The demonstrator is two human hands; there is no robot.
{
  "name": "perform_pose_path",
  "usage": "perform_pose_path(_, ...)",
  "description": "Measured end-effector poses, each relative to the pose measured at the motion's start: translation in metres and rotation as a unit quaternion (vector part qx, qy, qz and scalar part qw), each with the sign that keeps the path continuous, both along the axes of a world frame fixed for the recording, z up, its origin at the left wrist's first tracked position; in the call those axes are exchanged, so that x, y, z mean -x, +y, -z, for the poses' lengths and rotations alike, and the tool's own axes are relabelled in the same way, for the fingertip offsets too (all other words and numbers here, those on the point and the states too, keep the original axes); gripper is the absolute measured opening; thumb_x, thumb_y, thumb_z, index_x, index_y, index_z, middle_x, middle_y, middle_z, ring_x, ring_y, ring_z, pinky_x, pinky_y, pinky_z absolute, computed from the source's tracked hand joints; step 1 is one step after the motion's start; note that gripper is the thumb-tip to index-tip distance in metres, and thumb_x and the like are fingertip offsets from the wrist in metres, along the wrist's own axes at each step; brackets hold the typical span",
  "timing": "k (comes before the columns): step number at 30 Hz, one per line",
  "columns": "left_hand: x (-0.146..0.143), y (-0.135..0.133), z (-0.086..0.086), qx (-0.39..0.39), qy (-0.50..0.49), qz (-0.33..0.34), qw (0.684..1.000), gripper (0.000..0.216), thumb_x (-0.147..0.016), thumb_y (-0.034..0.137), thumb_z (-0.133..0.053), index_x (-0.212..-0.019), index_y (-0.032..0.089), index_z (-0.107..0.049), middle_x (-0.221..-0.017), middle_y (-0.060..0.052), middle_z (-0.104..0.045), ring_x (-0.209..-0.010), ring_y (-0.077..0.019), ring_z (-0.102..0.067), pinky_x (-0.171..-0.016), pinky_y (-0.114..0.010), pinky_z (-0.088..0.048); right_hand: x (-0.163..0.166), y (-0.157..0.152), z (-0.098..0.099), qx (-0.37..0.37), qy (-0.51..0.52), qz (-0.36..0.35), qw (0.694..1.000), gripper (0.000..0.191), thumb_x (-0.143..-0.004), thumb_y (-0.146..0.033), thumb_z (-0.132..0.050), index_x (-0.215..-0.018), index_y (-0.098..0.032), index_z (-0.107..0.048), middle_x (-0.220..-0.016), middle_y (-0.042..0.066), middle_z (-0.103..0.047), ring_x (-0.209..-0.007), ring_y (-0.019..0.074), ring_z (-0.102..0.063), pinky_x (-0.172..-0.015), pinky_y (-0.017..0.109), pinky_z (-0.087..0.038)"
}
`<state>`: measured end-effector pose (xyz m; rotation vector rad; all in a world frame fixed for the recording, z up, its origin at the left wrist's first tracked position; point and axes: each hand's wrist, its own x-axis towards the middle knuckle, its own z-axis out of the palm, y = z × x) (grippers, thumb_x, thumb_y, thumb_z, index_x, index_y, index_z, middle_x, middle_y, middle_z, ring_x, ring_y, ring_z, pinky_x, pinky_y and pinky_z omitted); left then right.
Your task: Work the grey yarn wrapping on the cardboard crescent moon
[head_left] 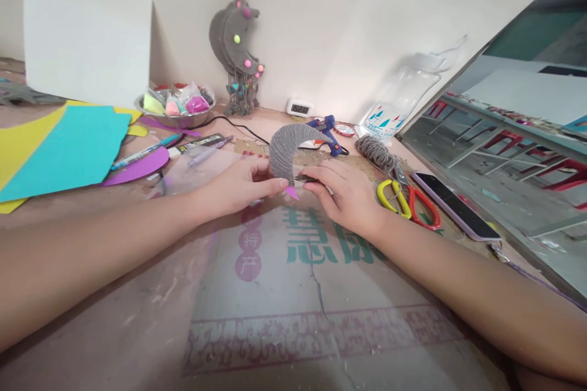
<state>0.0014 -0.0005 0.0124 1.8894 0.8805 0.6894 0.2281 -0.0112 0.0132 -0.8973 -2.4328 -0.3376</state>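
A crescent moon shape [285,149] wrapped in grey yarn stands upright over the middle of the table. At its lower end a small purple tip [291,193] shows bare. My left hand [245,183] pinches the crescent's lower part between thumb and fingers. Just to the right of it, my right hand [342,192] is closed, with a bit of grey yarn [301,178] at its fingertips. A dark strand [316,281] trails below on the printed clear sheet [275,293]. A finished-looking grey moon decoration [232,40] with coloured balls hangs on the wall.
Yellow-and-red-handled scissors [424,208], a yarn bundle [378,156] and a phone [456,204] lie to the right. Behind are a blue glue gun [331,134], a small clock [299,108] and a metal bowl [177,121]. Coloured sheets [68,149] and pens [144,151] lie left.
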Motion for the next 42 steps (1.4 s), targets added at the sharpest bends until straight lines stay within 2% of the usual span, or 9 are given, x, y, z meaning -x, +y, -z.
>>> perform_pose_path(10,-0.0007,-0.002,-0.0018,0.014,-0.006,-0.003,1.0,0.022,-0.085,0.035,-0.053,-0.078,0.015,-0.055,-0.067,0.003,-0.052,-0.057,-0.0088,-0.045,-0.053,-0.023,-0.035,0.0024,-0.001,0.0013,0.0,-0.028,0.004,1.0,0.025,-0.094,-0.03,-0.045,-0.104,-0.015,-0.062,-0.086,0.008,-0.066,-0.078,0.0189,-0.056,-0.071,0.031,-0.042)
perform_pose_path(16,-0.0004,-0.0019,-0.002,-0.006,-0.009,0.001,1.0,0.02,-0.084,0.033,-0.053,-0.079,0.015,-0.057,-0.068,0.002,-0.053,-0.06,-0.0097,-0.047,-0.055,-0.023,-0.036,0.0045,-0.0023,0.0009,-0.011,-0.029,0.01,0.999,0.026,-0.094,-0.03,-0.045,-0.104,-0.014,-0.063,-0.084,0.007,-0.066,-0.078,0.0184,-0.056,-0.07,0.03,-0.042)
perform_pose_path(22,-0.0016,-0.0028,-0.0035,0.018,0.001,-0.008,1.0,0.018,-0.085,0.03,-0.052,-0.079,0.014,-0.056,-0.065,0.003,-0.051,-0.056,-0.0084,-0.044,-0.051,-0.022,-0.033,0.0059,-0.0018,0.0016,-0.026,-0.023,0.005,0.999,0.024,-0.094,-0.03,-0.046,-0.102,-0.014,-0.063,-0.082,0.006,-0.066,-0.077,0.0173,-0.058,-0.068,0.029,-0.042)
perform_pose_path(29,-0.001,0.0002,-0.0014,0.006,0.006,-0.005,1.0,0.019,-0.084,0.032,-0.054,-0.081,0.014,-0.057,-0.07,0.002,-0.053,-0.062,-0.0096,-0.047,-0.057,-0.023,-0.036,0.0049,-0.0004,0.003,-0.03,-0.021,-0.004,0.999,0.021,-0.094,-0.027,-0.047,-0.101,-0.015,-0.063,-0.082,0.005,-0.066,-0.077,0.0162,-0.06,-0.068,0.027,-0.043)
perform_pose_path(42,-0.0016,-0.0012,-0.0016,0.011,0.002,-0.007,1.0,0.02,-0.085,0.033,-0.053,-0.08,0.014,-0.057,-0.068,0.002,-0.053,-0.059,-0.0091,-0.046,-0.054,-0.022,-0.035,0.0045,-0.0008,0.0032,-0.031,-0.007,-0.005,0.999,0.023,-0.093,-0.029,-0.05,-0.102,-0.013,-0.064,-0.083,0.006,-0.066,-0.076,0.0161,-0.059,-0.069,0.027,-0.043)
